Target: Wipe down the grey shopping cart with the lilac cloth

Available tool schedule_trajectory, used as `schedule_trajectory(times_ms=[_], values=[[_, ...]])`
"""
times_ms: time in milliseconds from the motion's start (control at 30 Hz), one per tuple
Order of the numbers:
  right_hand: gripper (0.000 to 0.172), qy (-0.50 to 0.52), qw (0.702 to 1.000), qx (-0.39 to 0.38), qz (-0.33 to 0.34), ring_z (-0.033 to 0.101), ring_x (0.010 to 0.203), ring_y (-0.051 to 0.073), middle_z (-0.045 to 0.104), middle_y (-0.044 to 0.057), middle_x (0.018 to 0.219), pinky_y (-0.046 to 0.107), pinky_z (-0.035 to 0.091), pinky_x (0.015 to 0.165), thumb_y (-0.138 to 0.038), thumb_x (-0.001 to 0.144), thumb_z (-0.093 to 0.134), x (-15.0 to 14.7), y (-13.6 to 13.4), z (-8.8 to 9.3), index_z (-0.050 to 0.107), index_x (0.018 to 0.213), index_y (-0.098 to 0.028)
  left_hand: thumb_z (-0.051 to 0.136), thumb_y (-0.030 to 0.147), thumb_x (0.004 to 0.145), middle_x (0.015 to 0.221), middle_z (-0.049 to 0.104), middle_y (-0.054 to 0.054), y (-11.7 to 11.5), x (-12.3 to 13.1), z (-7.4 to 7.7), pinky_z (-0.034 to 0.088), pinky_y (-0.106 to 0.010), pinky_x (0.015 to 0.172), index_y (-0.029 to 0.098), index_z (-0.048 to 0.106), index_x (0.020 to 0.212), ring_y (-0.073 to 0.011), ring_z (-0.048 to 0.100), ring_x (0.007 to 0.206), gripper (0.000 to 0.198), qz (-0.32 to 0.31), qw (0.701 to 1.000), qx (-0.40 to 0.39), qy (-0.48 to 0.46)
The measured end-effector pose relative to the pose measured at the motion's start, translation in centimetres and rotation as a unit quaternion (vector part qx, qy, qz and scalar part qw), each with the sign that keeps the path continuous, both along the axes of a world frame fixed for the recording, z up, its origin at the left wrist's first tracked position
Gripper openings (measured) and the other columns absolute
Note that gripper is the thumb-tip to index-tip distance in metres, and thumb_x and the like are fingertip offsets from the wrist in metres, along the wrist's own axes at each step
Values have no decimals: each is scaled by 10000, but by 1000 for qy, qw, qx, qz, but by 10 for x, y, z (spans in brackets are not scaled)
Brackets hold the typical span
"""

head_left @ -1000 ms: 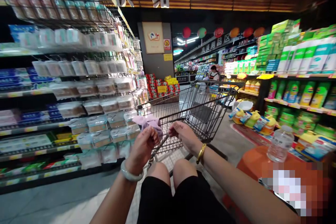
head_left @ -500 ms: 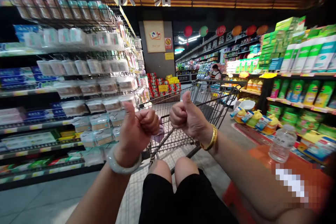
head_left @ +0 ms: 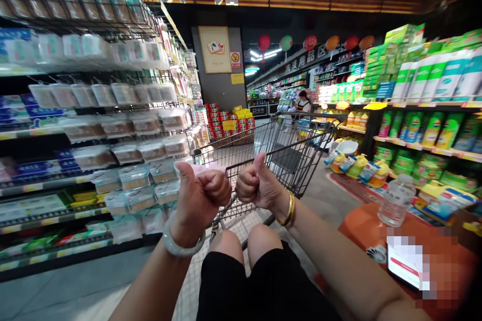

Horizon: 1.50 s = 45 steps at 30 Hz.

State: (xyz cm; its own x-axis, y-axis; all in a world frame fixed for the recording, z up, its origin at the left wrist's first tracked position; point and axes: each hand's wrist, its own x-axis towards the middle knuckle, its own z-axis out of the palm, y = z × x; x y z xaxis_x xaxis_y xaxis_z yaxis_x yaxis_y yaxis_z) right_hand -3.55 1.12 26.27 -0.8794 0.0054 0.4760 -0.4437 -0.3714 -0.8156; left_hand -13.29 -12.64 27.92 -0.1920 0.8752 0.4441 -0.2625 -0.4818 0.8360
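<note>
My left hand [head_left: 199, 195] is raised over my lap in a fist with its thumb pointing up, and a pale bangle [head_left: 181, 247] circles that wrist. Close by on the right, my right hand [head_left: 259, 186] makes the same thumbs-up, with a gold bracelet [head_left: 289, 209] at the wrist. The curled fingers of both hands face each other, a small gap between them, and nothing shows in either. Just beyond them stands a wire shopping cart [head_left: 288, 159]. A pale pink item [head_left: 207, 168] shows at the cart's near side, partly hidden by my left hand.
Shelves of packaged goods [head_left: 150, 150] rise on the left. At my right, an orange seat or table [head_left: 354, 225] bears a plastic bottle [head_left: 396, 200] and a phone [head_left: 404, 266]. Cleaning products [head_left: 429, 128] fill the right shelves. A person [head_left: 303, 103] is farther back.
Both fists have dropped slightly in view and drawn closer together, thumbs still up. The view has shifted a little, so more of the orange surface and the phone shows.
</note>
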Motion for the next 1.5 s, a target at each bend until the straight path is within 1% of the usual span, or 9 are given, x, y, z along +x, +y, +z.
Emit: schedule_trajectory(times_ms=[333,467,600,667,767,867,1100,1267,1500], values=[[795,-22,1000,-8,-7,139,379,27,192,-124,416,198,116,373,-986,678,462,-13,8,-9,239,495,-245,282,968,771,519,207,58,8,-12,-9,171,-258,456,217,286,557,-79,207,455,781,-20,1000,-4,-16],[769,-78,972,97,-197,177,432,62,211,-110,464,230,205,417,-1012,719,297,-38,24,-33,263,545,-263,316,952,784,523,180,74,11,-40,-40,134,-245,447,219,283,560,-69,156,451,767,5,999,-30,-40],[619,-58,828,312,-463,571,847,187,624,47,851,344,498,792,-819,712,689,-76,32,-50,598,773,-209,294,952,793,528,174,81,7,-73,-69,109,-238,442,223,266,565,-66,117,456,765,66,994,-69,-50],[645,-28,711,476,-517,519,1276,294,593,138,1346,462,414,1088,-691,732,775,-96,27,-50,660,1173,-235,312,968,771,525,192,78,2,-85,-75,119,-239,449,219,277,558,-69,133,461,779,120,989,-78,-24],[934,-48,596,652,-467,465,1407,358,418,146,1592,515,381,1133,-609,731,818,-126,17,-43,409,1532,-355,339,1003,716,524,202,74,-6,-97,-75,125,-247,465,215,304,548,-77,158,468,807,195,976,-87,27],[607,-71,567,722,-390,662,1133,280,663,118,1328,389,487,946,-419,893,692,-148,18,-35,518,1468,-333,285,1024,703,535,230,60,-8,-107,-71,124,-266,473,220,326,546,-91,176,479,820,241,962,-105,81],[301,54,610,656,-441,658,988,194,756,54,1109,311,502,852,-118,941,531,-136,66,-56,732,1137,-228,137,816,946,602,376,11,22,-124,-65,268,-314,564,216,428,629,-150,345,572,739,377,864,-47,329],[251,159,552,574,-584,626,1093,240,736,111,1188,412,532,968,-167,961,570,-109,84,-89,725,1158,-181,258,694,1021,808,555,-34,52,-132,-62,373,-340,744,206,552,820,-199,507,797,604,426,776,-9,464],[160,270,485,595,-582,591,1109,199,734,54,1143,350,508,1024,-214,969,618,-135,45,-107,754,1053,-231,140,771,972,1042,645,-97,70,-144,-63,455,-379,876,181,597,1085,-256,603,994,755,470,696,-83,536]])
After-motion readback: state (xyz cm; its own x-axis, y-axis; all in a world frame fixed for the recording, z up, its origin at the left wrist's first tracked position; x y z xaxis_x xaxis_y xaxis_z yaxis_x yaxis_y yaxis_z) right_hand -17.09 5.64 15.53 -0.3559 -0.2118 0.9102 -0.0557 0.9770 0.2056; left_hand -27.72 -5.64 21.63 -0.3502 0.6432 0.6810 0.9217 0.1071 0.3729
